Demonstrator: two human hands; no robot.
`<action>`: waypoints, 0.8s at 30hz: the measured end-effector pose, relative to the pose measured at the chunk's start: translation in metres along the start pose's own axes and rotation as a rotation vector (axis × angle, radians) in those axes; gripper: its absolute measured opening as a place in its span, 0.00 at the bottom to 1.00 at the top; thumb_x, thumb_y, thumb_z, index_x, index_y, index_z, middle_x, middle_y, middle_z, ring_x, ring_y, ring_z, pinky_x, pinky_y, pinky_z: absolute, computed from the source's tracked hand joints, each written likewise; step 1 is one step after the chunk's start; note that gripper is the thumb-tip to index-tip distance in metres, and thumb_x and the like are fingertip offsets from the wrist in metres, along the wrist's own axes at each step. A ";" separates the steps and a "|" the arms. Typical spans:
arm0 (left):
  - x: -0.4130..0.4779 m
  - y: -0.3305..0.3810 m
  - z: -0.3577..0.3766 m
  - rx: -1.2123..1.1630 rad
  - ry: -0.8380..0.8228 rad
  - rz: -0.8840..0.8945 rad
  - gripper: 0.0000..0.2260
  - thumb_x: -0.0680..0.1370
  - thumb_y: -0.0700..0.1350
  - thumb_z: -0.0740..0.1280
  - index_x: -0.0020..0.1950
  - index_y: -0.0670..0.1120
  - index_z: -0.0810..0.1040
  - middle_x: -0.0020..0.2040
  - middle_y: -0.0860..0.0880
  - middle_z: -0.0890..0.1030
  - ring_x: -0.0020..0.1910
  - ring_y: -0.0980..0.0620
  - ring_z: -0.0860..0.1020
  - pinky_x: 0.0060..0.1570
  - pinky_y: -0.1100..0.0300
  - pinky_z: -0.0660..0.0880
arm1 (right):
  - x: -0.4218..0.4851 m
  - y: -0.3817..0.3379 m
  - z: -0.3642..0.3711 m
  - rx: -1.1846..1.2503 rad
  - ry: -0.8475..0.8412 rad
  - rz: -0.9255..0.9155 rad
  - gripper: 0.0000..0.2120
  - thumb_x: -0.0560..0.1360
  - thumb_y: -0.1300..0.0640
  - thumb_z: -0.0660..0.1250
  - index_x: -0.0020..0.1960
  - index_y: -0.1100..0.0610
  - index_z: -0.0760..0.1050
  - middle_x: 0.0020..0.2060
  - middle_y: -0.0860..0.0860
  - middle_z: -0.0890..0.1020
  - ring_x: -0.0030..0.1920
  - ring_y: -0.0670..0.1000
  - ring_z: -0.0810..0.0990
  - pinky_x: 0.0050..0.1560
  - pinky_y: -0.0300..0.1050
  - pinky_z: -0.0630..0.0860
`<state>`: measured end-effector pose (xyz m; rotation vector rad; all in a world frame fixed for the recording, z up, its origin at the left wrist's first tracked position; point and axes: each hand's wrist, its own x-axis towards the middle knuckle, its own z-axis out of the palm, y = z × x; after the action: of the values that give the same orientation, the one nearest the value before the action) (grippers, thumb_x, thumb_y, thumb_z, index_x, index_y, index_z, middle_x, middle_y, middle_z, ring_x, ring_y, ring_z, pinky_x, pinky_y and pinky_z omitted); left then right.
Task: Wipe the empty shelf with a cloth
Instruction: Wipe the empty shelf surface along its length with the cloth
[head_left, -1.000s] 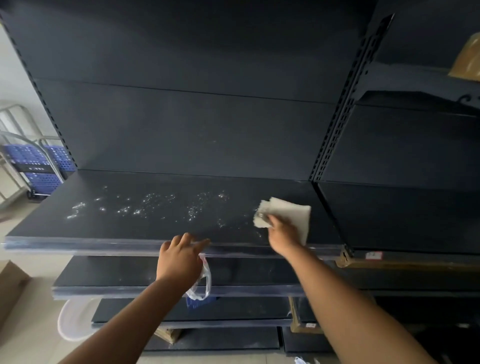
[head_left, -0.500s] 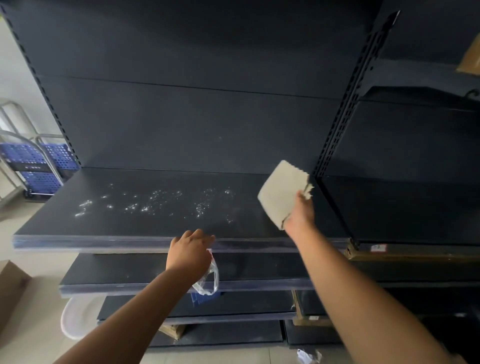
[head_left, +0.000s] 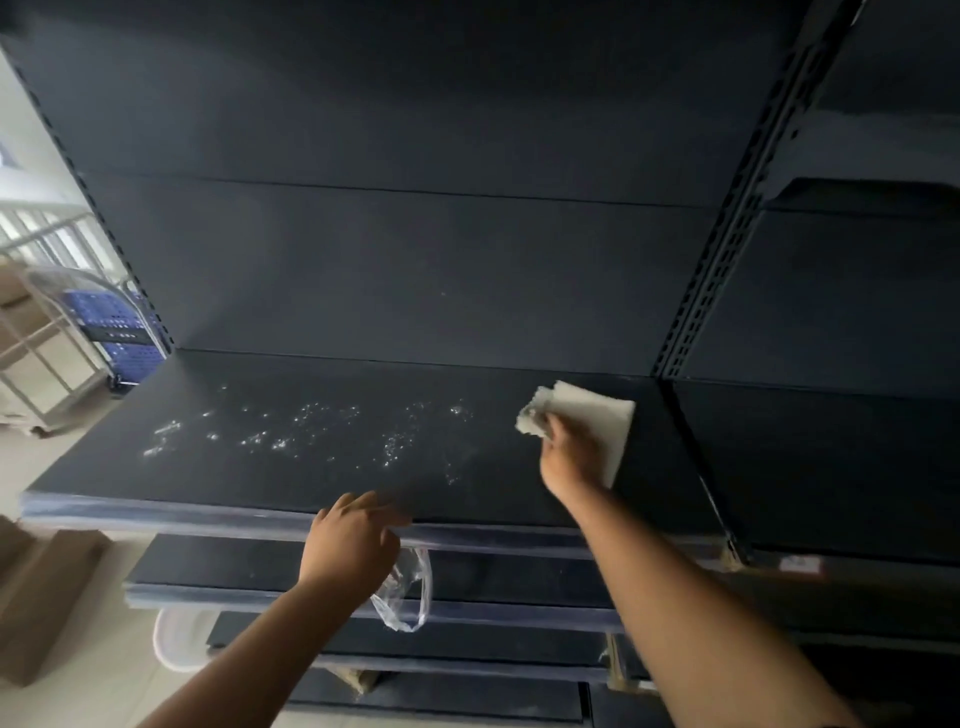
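right hand (head_left: 571, 451) pressed a pale cloth (head_left: 589, 418) flat on the dark shelf (head_left: 311, 467) near its right end, fingers gripping it. left hand (head_left: 349, 545) clutched a clear plastic bag (head_left: 408, 592) at the shelf's front edge; white droplets (head_left: 306, 423) lay to the left.

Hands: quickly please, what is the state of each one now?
Left hand: closed on a clear bag, resting at the shelf edge.
Right hand: holding the cloth against the shelf.
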<state>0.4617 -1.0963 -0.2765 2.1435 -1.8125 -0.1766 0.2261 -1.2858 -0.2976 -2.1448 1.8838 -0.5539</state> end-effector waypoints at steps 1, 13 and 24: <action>-0.001 0.001 0.000 -0.009 0.017 -0.001 0.13 0.73 0.43 0.67 0.51 0.60 0.82 0.52 0.57 0.80 0.53 0.50 0.75 0.51 0.53 0.72 | -0.002 -0.024 0.012 0.028 -0.018 -0.060 0.18 0.78 0.58 0.57 0.67 0.53 0.71 0.60 0.57 0.79 0.60 0.60 0.75 0.62 0.53 0.70; -0.002 0.004 0.000 -0.014 0.078 0.017 0.13 0.71 0.39 0.69 0.47 0.57 0.84 0.46 0.57 0.81 0.47 0.50 0.76 0.46 0.52 0.74 | 0.020 -0.087 -0.003 1.517 -0.272 0.475 0.08 0.79 0.49 0.60 0.52 0.51 0.74 0.54 0.53 0.80 0.49 0.53 0.80 0.52 0.47 0.80; 0.000 0.001 0.004 -0.035 0.185 0.165 0.17 0.69 0.49 0.55 0.39 0.53 0.84 0.35 0.55 0.78 0.34 0.47 0.75 0.32 0.56 0.71 | 0.067 0.101 -0.070 0.433 0.277 0.162 0.15 0.80 0.52 0.55 0.65 0.48 0.69 0.59 0.54 0.79 0.57 0.55 0.77 0.60 0.48 0.72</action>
<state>0.4590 -1.0967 -0.2797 1.9074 -1.8515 0.0286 0.1120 -1.3612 -0.2675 -1.6913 1.8332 -1.1512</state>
